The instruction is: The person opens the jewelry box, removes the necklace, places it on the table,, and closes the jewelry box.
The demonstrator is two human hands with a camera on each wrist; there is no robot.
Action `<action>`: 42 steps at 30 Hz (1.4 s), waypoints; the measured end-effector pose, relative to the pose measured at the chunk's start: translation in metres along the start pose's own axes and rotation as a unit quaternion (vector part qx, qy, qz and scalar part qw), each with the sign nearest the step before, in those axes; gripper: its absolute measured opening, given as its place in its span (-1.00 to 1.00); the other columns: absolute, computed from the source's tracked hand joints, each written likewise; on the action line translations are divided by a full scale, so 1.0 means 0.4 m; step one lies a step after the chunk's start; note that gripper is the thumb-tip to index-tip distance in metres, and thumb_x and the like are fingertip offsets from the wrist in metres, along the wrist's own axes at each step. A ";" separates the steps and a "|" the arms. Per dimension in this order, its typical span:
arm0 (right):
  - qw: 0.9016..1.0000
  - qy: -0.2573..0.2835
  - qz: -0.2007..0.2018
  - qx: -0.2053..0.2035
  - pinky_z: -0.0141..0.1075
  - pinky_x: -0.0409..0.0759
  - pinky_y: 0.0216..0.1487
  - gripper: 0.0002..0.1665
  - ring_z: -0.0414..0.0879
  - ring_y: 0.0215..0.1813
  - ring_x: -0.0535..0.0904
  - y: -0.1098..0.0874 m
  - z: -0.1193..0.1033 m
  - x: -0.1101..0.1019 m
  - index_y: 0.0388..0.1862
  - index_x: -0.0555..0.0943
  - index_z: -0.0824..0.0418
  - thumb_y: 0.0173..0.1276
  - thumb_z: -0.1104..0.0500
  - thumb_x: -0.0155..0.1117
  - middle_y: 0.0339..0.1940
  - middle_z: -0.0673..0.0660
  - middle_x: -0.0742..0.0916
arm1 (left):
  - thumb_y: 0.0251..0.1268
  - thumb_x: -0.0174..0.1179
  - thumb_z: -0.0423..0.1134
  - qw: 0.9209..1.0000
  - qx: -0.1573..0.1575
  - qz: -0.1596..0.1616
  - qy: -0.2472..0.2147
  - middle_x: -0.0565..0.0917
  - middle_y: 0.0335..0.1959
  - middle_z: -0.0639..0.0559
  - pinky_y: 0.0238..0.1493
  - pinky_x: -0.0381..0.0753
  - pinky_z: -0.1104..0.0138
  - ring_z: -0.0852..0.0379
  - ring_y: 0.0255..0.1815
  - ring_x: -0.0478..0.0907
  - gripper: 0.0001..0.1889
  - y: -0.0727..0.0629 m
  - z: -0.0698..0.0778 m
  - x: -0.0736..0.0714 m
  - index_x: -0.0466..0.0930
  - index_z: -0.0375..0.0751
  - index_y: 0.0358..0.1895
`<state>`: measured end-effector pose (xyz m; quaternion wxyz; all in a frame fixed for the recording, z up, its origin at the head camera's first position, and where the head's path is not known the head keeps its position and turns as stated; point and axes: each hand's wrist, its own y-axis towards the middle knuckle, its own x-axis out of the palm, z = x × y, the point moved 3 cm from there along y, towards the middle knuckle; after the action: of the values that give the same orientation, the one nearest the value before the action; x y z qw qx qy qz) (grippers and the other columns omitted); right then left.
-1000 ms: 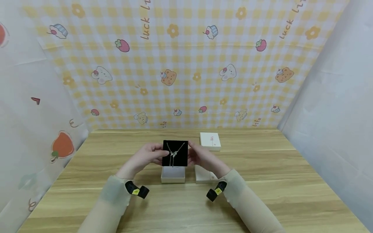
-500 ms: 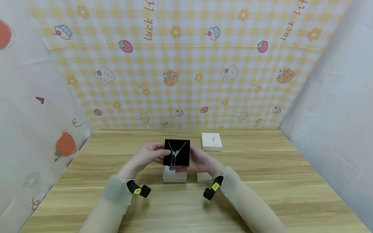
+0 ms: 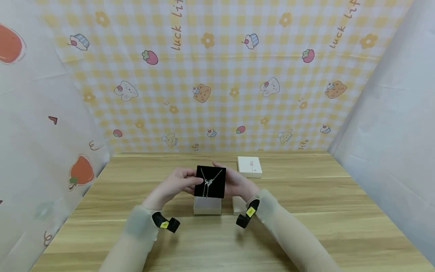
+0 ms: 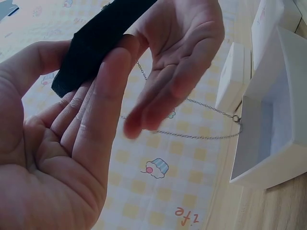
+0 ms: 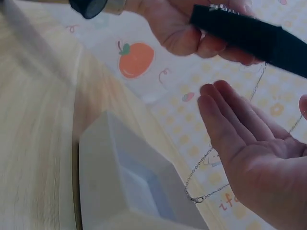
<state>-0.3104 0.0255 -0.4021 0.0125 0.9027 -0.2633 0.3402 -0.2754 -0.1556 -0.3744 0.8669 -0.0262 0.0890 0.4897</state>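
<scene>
My left hand pinches a square black jewelry pad by its left side, thumb on the front face and fingers behind. A silver necklace with a butterfly-like pendant lies across the pad's front. Its chain hangs in a loop behind and below the pad, a clasp at the bottom. My right hand is behind the pad's right side; in the right wrist view its fingers are extended under the pad, close to the chain. Below the pad stands an open white box base.
A white lid or box with a pink flower print lies at the back right of the wooden table. Beside the box base, another white piece is partly hidden by the right hand. A checked cloth hangs behind the table.
My right hand has gone from the pad's right edge, to fingers showing beneath it, to behind its right side. The left hand keeps its hold; the pad now tilts slightly.
</scene>
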 end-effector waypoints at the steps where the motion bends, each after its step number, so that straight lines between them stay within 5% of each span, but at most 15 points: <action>1: 1.000 0.001 0.008 0.000 -0.21 0.53 0.05 -0.46 -0.09 -0.02 0.59 0.002 -0.001 0.002 -0.04 0.57 0.06 0.43 -0.30 -0.10 -0.08 0.09 0.66 | 0.34 0.15 -0.30 1.000 0.001 -0.001 0.000 0.72 -0.25 -0.15 -0.24 0.69 0.16 0.00 -0.34 0.70 -0.70 -0.001 0.000 0.001 0.58 -0.53 -0.06; 6: 0.997 -0.008 0.073 -0.020 -0.25 0.54 -0.01 -0.53 -0.11 -0.09 0.59 0.005 -0.013 0.006 -0.10 0.55 0.12 0.36 -0.24 0.12 -0.15 0.07 0.66 | 0.33 0.14 -0.31 1.000 0.003 -0.010 0.002 0.72 -0.25 -0.17 -0.25 0.69 0.15 -0.01 -0.33 0.70 -0.72 -0.002 0.003 0.005 0.58 -0.54 -0.08; 13: 0.986 -0.069 0.145 -0.034 -0.22 0.53 0.08 -0.25 -0.07 0.01 0.60 0.006 -0.043 0.007 0.47 0.21 0.36 0.49 -0.08 0.00 -0.03 0.10 0.70 | 0.34 0.14 -0.31 1.000 0.001 -0.020 0.019 0.72 -0.25 -0.19 -0.26 0.69 0.12 -0.04 -0.32 0.70 -0.73 -0.001 0.003 0.013 0.59 -0.52 -0.08; 18: 0.981 -0.077 0.176 -0.033 -0.25 0.55 0.06 -0.46 -0.11 -0.03 0.64 0.008 -0.059 0.002 0.33 0.42 0.30 0.50 0.03 0.03 -0.09 0.03 0.74 | 0.35 0.14 -0.30 0.999 -0.002 -0.027 0.025 0.73 -0.27 -0.18 -0.26 0.69 0.12 -0.04 -0.34 0.70 -0.73 -0.001 0.000 0.018 0.60 -0.49 -0.06; 25: 0.974 -0.073 0.211 -0.043 -0.31 0.62 -0.07 -0.77 -0.15 -0.16 0.70 0.013 -0.066 -0.006 -0.19 0.70 0.13 0.48 0.13 0.10 -0.26 0.02 0.78 | 0.33 0.15 -0.30 0.999 -0.006 -0.043 0.031 0.73 -0.27 -0.16 -0.27 0.68 0.14 -0.02 -0.33 0.70 -0.71 -0.002 -0.001 0.022 0.61 -0.48 -0.04; 42: 0.967 -0.037 0.246 -0.048 -0.40 0.65 -0.27 -0.77 -0.19 -0.35 0.71 0.021 -0.058 -0.016 -0.28 0.71 0.17 0.48 0.22 0.12 -0.39 0.04 0.77 | 0.33 0.16 -0.31 0.998 -0.021 -0.063 0.023 0.74 -0.29 -0.16 -0.27 0.69 0.17 0.05 -0.32 0.70 -0.70 0.004 -0.012 0.036 0.59 -0.51 -0.03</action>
<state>-0.3325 0.0259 -0.3897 -0.0377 0.8206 -0.4935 0.2856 -0.2701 -0.1433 -0.3815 0.8928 -0.0615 0.0968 0.4355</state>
